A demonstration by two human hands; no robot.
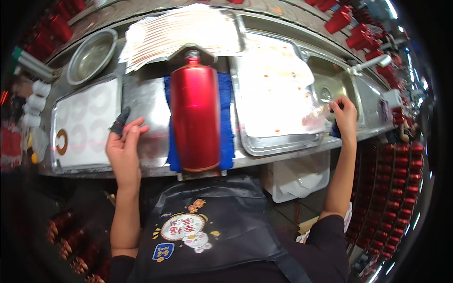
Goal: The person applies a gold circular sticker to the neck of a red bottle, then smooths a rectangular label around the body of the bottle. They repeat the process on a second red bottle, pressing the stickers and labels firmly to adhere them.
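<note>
The red bottle (pixel 194 118) lies on its side along the blue cloth (pixel 227 118) on the metal counter (pixel 151 106), its narrow neck pointing away from the person and its base toward the dark apron (pixel 212 207). It sits between the two hands, and no finger touches it. The left hand (pixel 124 148) is to its left, over the counter's edge, fingers loosely bent and holding nothing (one fingertip wears a dark cover (pixel 121 120)). Just left of that hand is a tray (pixel 54 127) lined with a white sheet with pale ring shapes, where one brown ring (pixel 65 141) lies near the left edge.

Well to the bottle's right, the right hand (pixel 345 118) has thumb and forefinger pinched on a thin translucent piece (pixel 322 112), blurred, beside the right edge of the printed white sheets (pixel 273 89) on another tray (pixel 283 150). The sink (pixel 330 70) lies just beyond those fingers.
</note>
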